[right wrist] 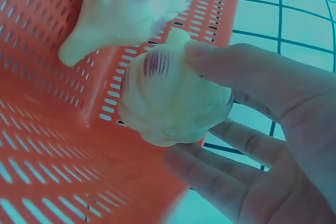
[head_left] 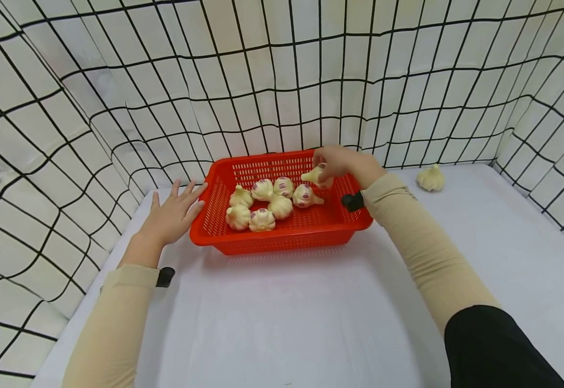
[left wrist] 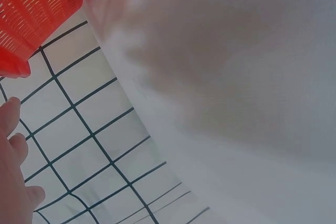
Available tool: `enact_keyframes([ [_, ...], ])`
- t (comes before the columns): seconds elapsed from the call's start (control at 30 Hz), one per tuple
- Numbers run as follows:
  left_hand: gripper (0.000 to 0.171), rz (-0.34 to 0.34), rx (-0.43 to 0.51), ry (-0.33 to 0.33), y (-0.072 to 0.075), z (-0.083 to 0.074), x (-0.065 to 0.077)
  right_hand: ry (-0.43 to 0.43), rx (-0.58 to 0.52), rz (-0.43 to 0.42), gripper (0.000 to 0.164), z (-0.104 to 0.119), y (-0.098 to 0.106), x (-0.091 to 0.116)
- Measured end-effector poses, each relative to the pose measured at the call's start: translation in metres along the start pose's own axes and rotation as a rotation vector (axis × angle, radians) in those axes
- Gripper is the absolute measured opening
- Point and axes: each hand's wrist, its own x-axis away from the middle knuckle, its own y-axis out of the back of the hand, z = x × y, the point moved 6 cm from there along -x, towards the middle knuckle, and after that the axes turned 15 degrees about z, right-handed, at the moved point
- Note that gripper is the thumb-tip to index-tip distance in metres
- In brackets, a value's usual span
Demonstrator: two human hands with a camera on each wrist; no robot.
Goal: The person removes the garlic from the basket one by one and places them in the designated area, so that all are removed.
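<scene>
A red perforated plastic basket [head_left: 282,236] stands on the white table, with several garlic bulbs [head_left: 262,220] lying mostly in its left and middle part. Inside the basket's right part, my right hand [head_left: 336,161] holds a garlic bulb [right wrist: 170,95] between thumb and fingers. Purple streaks mark its pale skin in the right wrist view. Just left of it lies another garlic bulb [head_left: 306,196], stem pointing right. My left hand [head_left: 172,213] is spread beside the basket's left end, fingertips at the rim. In the left wrist view only some fingers [left wrist: 16,148] show.
One more garlic bulb [head_left: 430,178] lies on the table to the right, outside the basket. A black wire grid [head_left: 282,99] with white sheeting behind it encloses the back and both sides. The white table [head_left: 282,312] extends in front of the basket.
</scene>
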Motion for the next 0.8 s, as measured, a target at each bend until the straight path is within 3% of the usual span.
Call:
enact_keyframes([
  [0.4,0.068,-0.001,0.005,-0.003,-0.001,0.002,-0.001,0.071,0.001,-0.094,0.038,-0.002,0.010,0.024],
  [0.8,0.068,-0.001,0.009,0.003,-0.002,0.003,-0.001,0.202,0.036,-0.219,0.034,0.001,0.011,0.050],
])
